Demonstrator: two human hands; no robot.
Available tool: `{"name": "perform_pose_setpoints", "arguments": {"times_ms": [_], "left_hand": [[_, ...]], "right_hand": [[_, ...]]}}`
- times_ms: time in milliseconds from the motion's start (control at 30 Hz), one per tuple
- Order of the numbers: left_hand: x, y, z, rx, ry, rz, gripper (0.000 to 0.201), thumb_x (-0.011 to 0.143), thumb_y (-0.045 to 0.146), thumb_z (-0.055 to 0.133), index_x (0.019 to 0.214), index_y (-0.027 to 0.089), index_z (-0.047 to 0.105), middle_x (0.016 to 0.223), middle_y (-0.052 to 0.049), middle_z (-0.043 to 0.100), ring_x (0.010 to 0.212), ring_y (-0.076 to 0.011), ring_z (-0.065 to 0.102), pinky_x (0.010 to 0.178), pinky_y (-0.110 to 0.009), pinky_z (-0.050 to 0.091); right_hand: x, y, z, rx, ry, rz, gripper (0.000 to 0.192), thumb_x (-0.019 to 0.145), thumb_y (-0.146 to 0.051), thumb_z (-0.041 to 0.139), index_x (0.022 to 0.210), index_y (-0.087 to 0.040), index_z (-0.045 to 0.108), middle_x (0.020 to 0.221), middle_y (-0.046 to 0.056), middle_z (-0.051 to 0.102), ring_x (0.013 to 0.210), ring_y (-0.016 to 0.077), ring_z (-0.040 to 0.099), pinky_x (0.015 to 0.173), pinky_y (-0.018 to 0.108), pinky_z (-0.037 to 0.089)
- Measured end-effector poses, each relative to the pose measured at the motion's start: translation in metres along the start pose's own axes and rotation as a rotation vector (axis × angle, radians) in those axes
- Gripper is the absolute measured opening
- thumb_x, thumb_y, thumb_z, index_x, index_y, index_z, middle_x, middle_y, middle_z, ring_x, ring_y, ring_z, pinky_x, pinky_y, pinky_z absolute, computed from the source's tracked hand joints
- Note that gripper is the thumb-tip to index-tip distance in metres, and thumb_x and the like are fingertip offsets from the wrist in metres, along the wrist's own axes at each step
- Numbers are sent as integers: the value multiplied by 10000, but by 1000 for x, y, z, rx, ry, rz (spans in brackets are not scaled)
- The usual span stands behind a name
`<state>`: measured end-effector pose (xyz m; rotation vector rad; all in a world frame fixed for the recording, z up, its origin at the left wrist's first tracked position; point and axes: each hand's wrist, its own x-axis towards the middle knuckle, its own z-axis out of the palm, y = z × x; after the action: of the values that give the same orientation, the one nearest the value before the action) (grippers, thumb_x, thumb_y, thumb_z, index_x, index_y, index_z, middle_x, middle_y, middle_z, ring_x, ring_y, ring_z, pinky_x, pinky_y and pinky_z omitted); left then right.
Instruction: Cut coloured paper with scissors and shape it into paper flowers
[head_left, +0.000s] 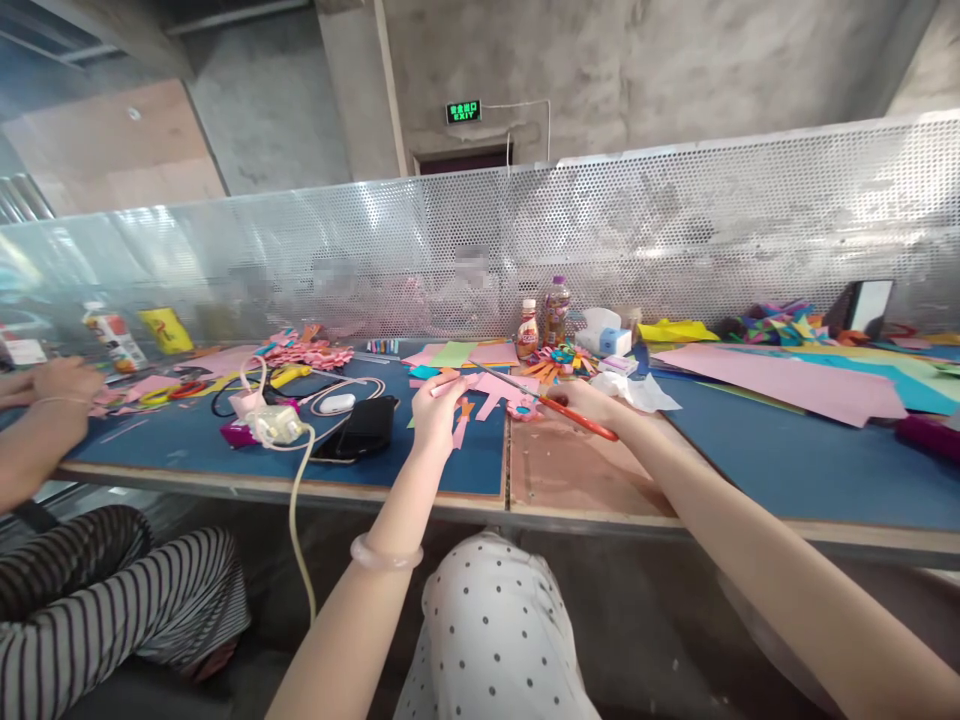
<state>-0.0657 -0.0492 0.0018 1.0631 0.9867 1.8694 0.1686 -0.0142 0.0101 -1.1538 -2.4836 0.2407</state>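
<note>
In the head view, my right hand (586, 402) is closed round the orange handles of a pair of scissors (574, 416). The blades point left, and their tips come close to my left hand (436, 408). My left hand pinches a small pink piece of paper (448, 385) between thumb and fingers. Whether the blades touch that paper, I cannot tell. Beneath and between the hands lie pink paper strips (489, 402) and a small pink and orange paper piece (462, 424). A bundle of folded coloured paper (564, 362) sits just beyond the scissors.
Two drink bottles (556, 312) and a tissue pack (613, 341) stand behind my hands. Large pink sheets (780, 378) cover the right side. On the left are a black phone (360, 430), a power strip (279, 424) with cables, and another person's hand (67, 392).
</note>
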Motion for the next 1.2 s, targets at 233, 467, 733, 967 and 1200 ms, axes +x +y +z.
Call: {"name": "perform_pose_setpoints", "arguments": {"times_ms": [233, 467, 733, 967, 1200], "left_hand": [[-1, -2, 1, 81, -5, 60, 373, 588, 300, 743, 907, 143, 631, 826, -80, 677, 673, -140, 623, 647, -254, 476], [-5, 2, 2, 102, -26, 43, 442, 577, 298, 748, 979, 157, 631, 948, -100, 671, 737, -153, 627, 645, -244, 474], [-7, 7, 5, 89, -38, 37, 418, 582, 282, 744, 967, 138, 665, 852, -96, 694, 747, -174, 635, 701, -275, 478], [-8, 8, 6, 41, -52, 43, 398, 578, 249, 743, 948, 123, 668, 844, -102, 698, 781, -188, 640, 731, -289, 484], [-8, 8, 6, 57, -46, 37, 417, 587, 252, 742, 976, 128, 658, 897, -110, 692, 788, -187, 642, 721, -292, 488]], "right_hand": [[-7, -8, -11, 98, -104, -14, 218, 733, -318, 452, 661, -145, 564, 582, 5, 554, 486, 121, 500, 459, 216, 336], [-10, -17, -14, 128, -122, -31, 223, 750, -320, 447, 655, -151, 557, 564, 5, 561, 524, 139, 530, 526, 244, 376], [-9, -15, -12, 122, -110, -21, 207, 722, -302, 470, 572, -161, 496, 553, -5, 513, 489, 119, 491, 491, 230, 340], [-6, -14, -11, 110, -120, -28, 202, 722, -295, 463, 566, -167, 472, 550, -5, 512, 505, 120, 484, 489, 225, 328], [-8, -15, -11, 108, -109, -27, 220, 741, -326, 455, 593, -168, 492, 554, 2, 526, 513, 126, 487, 500, 237, 337]]}}
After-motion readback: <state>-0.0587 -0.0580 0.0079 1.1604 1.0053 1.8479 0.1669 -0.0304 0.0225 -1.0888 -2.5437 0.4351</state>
